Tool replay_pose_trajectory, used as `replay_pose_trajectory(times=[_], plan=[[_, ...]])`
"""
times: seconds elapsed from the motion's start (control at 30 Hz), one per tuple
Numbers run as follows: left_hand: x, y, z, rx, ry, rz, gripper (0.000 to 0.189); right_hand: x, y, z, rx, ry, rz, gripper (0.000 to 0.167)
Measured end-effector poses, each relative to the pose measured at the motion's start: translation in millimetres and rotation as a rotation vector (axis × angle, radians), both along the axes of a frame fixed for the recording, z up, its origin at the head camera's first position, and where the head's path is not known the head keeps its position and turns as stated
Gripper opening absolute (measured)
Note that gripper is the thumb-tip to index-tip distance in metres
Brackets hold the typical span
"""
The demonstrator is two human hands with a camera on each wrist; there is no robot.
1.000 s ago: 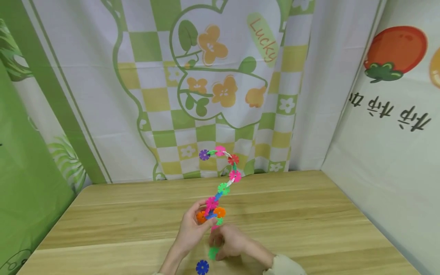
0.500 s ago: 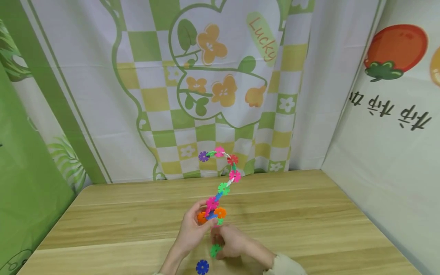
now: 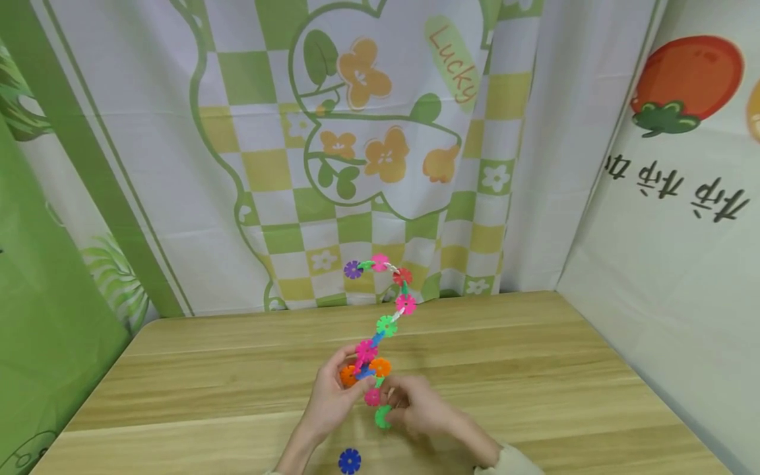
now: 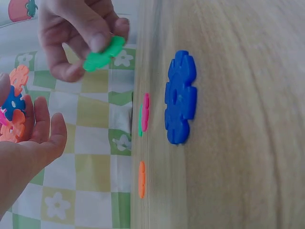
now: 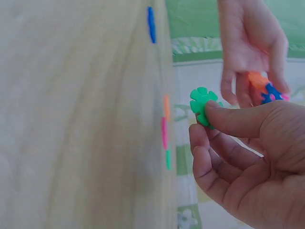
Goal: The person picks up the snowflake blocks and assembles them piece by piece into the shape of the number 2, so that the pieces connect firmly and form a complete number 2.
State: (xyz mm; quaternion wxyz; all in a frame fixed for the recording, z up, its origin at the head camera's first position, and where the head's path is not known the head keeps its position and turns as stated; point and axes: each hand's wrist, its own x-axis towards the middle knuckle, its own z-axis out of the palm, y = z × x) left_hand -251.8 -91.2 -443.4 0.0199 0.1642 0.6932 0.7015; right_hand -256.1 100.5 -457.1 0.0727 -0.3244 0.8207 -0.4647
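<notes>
A curved chain of interlocking snowflake discs [image 3: 386,326] in several colours rises from my left hand [image 3: 330,390], which holds its lower end by the blue disc [image 4: 13,102] between two orange discs [image 4: 13,128]. The chain's top bends left to a purple disc [image 3: 353,269]. My right hand [image 3: 424,406] pinches a single green snowflake disc [image 5: 203,106] between thumb and fingers, apart from the chain and above the table. A loose pink disc [image 3: 372,397] and a loose green disc [image 3: 379,381] lie close by, partly covered by the hands.
On the wooden table [image 3: 208,376], a dark blue disc [image 3: 349,461] lies near the front edge. An orange disc [image 4: 142,180] also lies flat on the table. Printed curtains [image 3: 368,264] hang behind the far edge and along both sides.
My right hand has lifted the green disc and moved slightly right and away from me, uncovering the pink disc. The left hand and the chain have hardly moved.
</notes>
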Motion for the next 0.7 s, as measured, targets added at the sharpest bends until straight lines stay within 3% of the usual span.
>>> replay_pose_trajectory(times=[0.37,0.7], plan=[[1.0,0.8,0.5,-0.010,-0.007,-0.001,0.052,-3.9,22,21.2,-0.100,-0.013,-0.125,0.016],[0.9,0.1,-1.7,0.008,-0.008,-0.004,0.051,-4.9,28,34.8,-0.165,0.096,-0.273,0.015]])
